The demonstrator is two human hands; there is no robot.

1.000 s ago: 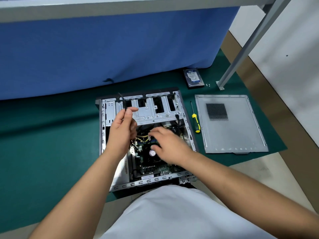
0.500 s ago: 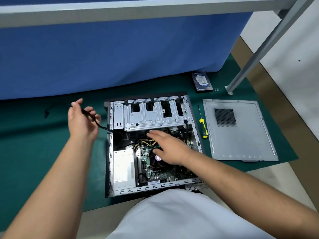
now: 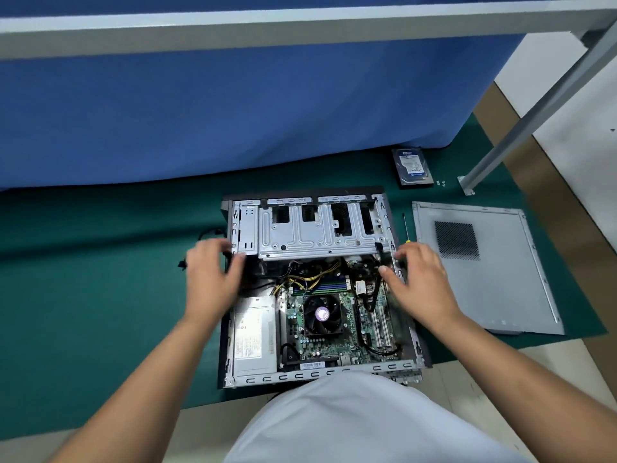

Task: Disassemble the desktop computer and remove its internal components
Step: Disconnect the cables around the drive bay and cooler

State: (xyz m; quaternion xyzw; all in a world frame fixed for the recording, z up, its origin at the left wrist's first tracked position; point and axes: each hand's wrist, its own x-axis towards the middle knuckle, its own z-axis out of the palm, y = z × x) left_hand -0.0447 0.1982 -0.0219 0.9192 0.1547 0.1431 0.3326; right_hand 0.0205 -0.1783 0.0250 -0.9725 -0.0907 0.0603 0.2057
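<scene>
The open desktop case (image 3: 320, 373) lies on its side on the green mat (image 3: 100, 289). Inside it I see the silver drive cage (image 3: 300, 240), the CPU fan (image 3: 322, 314) on the motherboard, and the power supply (image 3: 253, 339) at the lower left. My left hand (image 3: 210, 279) is blurred at the case's left wall beside the cage, fingers spread and holding nothing. At the right wall my right hand (image 3: 420, 282) has its thumb inside the case and its fingers over the rim. A loose black cable (image 3: 207, 232) lies on the mat just left of the case.
A hard drive (image 3: 413, 167) and small screws (image 3: 441, 183) lie at the back right. The removed side panel (image 3: 494, 289) lies right of the case, with a screwdriver (image 3: 405, 225) between them. A blue cloth (image 3: 233, 111) hangs behind, and a slanted metal leg (image 3: 521, 128) stands at the right.
My left hand carried the black cable out to the left, let it go on the mat and came back to the case's left wall. My right hand left the motherboard for the right wall.
</scene>
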